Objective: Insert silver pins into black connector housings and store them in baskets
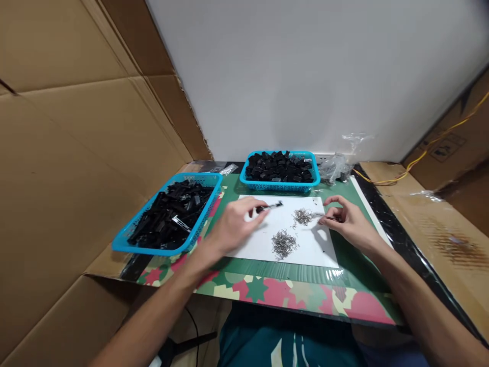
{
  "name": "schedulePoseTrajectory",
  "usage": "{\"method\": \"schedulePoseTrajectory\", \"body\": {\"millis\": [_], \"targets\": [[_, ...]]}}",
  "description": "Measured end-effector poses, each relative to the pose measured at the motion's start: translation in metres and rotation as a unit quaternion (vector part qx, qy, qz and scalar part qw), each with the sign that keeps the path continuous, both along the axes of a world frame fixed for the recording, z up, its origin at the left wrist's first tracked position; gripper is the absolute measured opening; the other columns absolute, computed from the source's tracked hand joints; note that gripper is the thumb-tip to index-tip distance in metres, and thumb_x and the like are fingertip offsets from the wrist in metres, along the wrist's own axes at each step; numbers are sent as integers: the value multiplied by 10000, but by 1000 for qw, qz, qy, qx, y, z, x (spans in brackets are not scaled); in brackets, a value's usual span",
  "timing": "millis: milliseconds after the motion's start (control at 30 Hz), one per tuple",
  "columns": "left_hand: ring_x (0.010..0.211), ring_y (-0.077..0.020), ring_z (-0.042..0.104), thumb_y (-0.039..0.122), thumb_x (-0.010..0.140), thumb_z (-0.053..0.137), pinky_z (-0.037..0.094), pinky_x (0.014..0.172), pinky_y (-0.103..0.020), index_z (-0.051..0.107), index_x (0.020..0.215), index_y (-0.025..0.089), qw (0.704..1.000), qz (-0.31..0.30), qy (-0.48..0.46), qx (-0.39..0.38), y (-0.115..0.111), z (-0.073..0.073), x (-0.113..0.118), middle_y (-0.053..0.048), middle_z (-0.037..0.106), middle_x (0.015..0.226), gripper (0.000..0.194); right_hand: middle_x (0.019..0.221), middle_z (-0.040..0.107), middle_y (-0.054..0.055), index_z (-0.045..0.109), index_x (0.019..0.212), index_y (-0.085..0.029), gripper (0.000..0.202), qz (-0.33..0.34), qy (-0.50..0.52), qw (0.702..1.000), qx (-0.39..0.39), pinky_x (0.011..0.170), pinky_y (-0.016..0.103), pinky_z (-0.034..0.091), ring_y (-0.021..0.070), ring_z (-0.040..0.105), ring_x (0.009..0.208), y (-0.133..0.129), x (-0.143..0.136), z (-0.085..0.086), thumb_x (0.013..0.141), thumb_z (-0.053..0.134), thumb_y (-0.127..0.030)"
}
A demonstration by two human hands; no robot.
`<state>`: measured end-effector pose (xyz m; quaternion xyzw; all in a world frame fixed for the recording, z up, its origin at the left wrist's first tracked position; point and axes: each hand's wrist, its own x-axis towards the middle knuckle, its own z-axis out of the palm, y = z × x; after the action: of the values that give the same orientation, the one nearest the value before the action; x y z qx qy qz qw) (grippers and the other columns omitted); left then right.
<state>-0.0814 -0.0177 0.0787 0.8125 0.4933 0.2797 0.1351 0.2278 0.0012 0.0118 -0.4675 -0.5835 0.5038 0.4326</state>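
My left hand (242,221) pinches a small black part with a thin metal strip (272,206), held above the white sheet (248,244). In my right hand (346,219) are thin metal tweezers (326,217), their tips pointing left at the edge of the smaller pile of metal pins (302,216). A larger pile of metal pins (284,243) lies nearer to me on the sheet. Both hands are above the sheet, left and right of the piles.
A blue basket of black parts (128,243) stands at the left, another blue basket (277,187) behind the sheet. Clear plastic bags (335,167) lie at the back right, near a yellow cable (410,164). Cardboard (57,153) walls the left side.
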Motion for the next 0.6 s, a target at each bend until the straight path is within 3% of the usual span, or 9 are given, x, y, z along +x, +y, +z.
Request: {"method": "schedulePoseTrajectory", "body": {"millis": [100, 200, 367, 600], "targets": [[952, -233, 658, 359, 1035, 566, 515, 843, -345, 726, 1133, 177, 988, -141, 70, -7, 6, -26, 46, -89, 718, 1015, 261, 638, 577, -85, 455, 1044, -253, 471, 9, 15, 1000, -1, 555, 256, 368, 146, 520, 575, -1, 2, 0, 759, 810, -375], [958, -248, 638, 326, 1041, 554, 508, 836, -359, 712, 1113, 164, 970, -207, 127, 18, 13, -40, 72, -95, 688, 988, 237, 669, 543, -106, 408, 1033, -270, 434, 41, 9, 999, -10, 560, 245, 351, 127, 490, 572, -2, 5, 1, 784, 762, -301], [905, -243, 614, 322, 1053, 528, 499, 782, -356, 690, 1053, 144, 959, -240, 143, 57, 20, -48, 82, -95, 661, 953, 241, 701, 516, -91, 384, 997, -259, 335, 75, -67, 995, -13, 580, 247, 348, 129, 479, 614, -2, 9, 0, 813, 663, -230], [853, -222, 586, 350, 1056, 525, 494, 737, -341, 670, 1013, 128, 953, -253, 134, 96, 23, -60, 79, -76, 637, 900, 269, 704, 493, -74, 347, 1003, -266, 305, 77, -191, 978, 45, 587, 279, 326, 148, 462, 625, -4, 3, 3, 823, 541, -116]]}}
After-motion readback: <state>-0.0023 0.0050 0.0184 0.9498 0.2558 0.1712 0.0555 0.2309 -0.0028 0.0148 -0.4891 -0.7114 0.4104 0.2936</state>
